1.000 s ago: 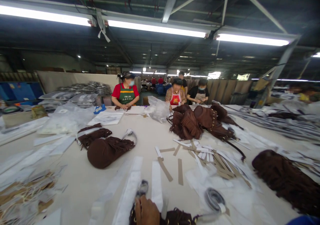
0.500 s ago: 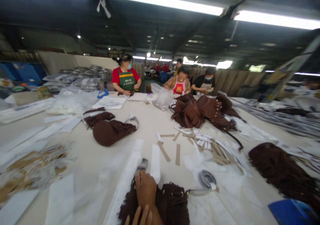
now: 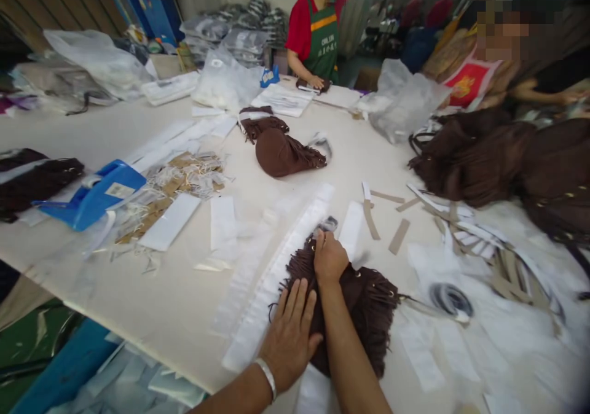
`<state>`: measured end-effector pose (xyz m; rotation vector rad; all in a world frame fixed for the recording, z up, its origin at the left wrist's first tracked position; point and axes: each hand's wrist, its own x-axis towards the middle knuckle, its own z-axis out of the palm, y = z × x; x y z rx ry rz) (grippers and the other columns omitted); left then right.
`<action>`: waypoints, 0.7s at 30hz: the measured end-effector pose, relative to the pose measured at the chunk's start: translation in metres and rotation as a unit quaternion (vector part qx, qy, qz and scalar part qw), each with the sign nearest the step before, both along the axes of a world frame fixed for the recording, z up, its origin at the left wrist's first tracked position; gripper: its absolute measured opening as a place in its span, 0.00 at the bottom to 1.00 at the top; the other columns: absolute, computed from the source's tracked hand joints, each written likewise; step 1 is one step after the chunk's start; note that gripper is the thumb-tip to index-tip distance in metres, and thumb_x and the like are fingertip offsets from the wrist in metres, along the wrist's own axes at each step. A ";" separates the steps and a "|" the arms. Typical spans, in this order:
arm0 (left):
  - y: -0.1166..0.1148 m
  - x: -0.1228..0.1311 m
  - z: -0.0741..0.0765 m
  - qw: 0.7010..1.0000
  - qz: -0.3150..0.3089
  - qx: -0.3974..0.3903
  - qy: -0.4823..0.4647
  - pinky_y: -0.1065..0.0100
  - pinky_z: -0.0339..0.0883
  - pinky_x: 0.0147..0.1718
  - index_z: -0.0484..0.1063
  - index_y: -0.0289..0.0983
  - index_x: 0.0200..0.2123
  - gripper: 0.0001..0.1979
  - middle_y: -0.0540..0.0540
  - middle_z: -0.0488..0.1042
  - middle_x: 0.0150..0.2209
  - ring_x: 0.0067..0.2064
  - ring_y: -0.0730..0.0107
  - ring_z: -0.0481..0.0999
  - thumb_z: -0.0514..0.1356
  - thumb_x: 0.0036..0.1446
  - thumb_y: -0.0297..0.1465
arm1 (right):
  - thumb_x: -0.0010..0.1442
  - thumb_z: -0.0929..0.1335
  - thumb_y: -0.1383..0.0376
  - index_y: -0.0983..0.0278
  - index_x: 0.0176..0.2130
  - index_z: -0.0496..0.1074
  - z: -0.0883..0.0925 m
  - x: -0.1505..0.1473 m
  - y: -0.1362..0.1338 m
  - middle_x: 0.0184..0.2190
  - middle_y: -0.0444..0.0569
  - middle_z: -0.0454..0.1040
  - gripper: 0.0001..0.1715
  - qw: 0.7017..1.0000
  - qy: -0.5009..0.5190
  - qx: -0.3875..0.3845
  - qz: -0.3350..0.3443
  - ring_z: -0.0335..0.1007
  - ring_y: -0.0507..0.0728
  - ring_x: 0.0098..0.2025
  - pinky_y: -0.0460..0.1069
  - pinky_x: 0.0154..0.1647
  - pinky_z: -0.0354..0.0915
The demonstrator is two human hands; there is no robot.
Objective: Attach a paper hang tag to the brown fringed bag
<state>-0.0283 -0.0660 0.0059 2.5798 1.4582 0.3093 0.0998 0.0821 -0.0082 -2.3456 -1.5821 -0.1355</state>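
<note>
A dark brown fringed bag (image 3: pixel 369 316) with small brass-coloured eyelets lies on the table in front of me. My left hand (image 3: pixel 292 334), with a silver bangle at the wrist, presses flat on the bag's left part, fingers stretched out. Further up, my right hand (image 3: pixel 329 257) is closed at the bag's upper edge, where a plastic-wrapped strap end (image 3: pixel 326 225) sticks out beyond the fist. What exactly its fingers pinch is partly hidden. On the bag's right side a strap leads to a wrapped grey coil (image 3: pixel 450 300). White strips (image 3: pixel 276 285) lie beside and under the bag.
Another brown bag (image 3: pixel 281 153) lies ahead, with a pile of brown bags (image 3: pixel 479 156) at right. To the left are a blue tape dispenser (image 3: pixel 104 190) and tangled tags (image 3: pixel 193 174). Co-workers sit or stand across the table (image 3: pixel 152 306); its edge runs along the lower left.
My view has turned left and down, bringing the tape dispenser and table edge in. My left hand now shows fully, flat on the bag; my right hand keeps its closed hold at the upper edge.
</note>
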 end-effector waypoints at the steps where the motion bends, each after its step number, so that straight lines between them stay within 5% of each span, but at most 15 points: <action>1: -0.002 0.000 -0.001 1.000 0.009 0.006 -0.008 0.44 0.48 0.64 0.40 0.31 0.67 0.40 0.34 0.38 0.70 0.70 0.47 0.40 0.57 0.59 0.36 | 0.70 0.51 0.52 0.64 0.38 0.70 0.001 -0.001 0.000 0.27 0.51 0.73 0.29 1.000 -0.004 0.000 -0.002 0.64 0.52 0.28 0.48 0.28 0.44; 7: -0.018 -0.007 -0.001 0.977 0.139 0.003 -0.164 0.43 0.54 0.62 0.38 0.28 0.67 0.40 0.29 0.44 0.68 0.69 0.47 0.43 0.56 0.61 0.37 | 0.70 0.51 0.52 0.63 0.38 0.70 0.006 -0.003 -0.002 0.26 0.50 0.74 0.28 1.000 -0.012 0.014 -0.012 0.64 0.52 0.26 0.48 0.27 0.42; 12: -0.028 -0.027 0.004 0.921 0.181 -0.045 -0.341 0.52 0.59 0.61 0.54 0.36 0.61 0.21 0.36 0.61 0.60 0.64 0.60 0.59 0.49 0.66 0.33 | 0.70 0.51 0.53 0.64 0.39 0.71 0.005 -0.005 -0.004 0.26 0.49 0.74 0.28 1.000 -0.009 0.019 -0.012 0.64 0.52 0.26 0.48 0.27 0.42; 16: -0.010 -0.041 0.007 0.912 0.159 -0.080 -0.370 0.56 0.62 0.59 0.63 0.40 0.55 0.17 0.41 0.68 0.54 0.58 0.65 0.66 0.45 0.67 0.29 | 0.70 0.52 0.53 0.65 0.38 0.72 0.005 -0.005 -0.003 0.25 0.49 0.74 0.28 1.000 -0.004 0.019 -0.010 0.63 0.52 0.24 0.49 0.27 0.42; 21: 0.028 -0.052 0.014 0.931 0.054 -0.147 -0.330 0.59 0.65 0.53 0.71 0.42 0.49 0.15 0.46 0.74 0.47 0.51 0.64 0.70 0.49 0.64 0.28 | 0.70 0.52 0.53 0.64 0.38 0.72 0.002 -0.003 -0.002 0.26 0.49 0.74 0.28 1.000 0.001 0.024 -0.005 0.61 0.52 0.24 0.49 0.27 0.41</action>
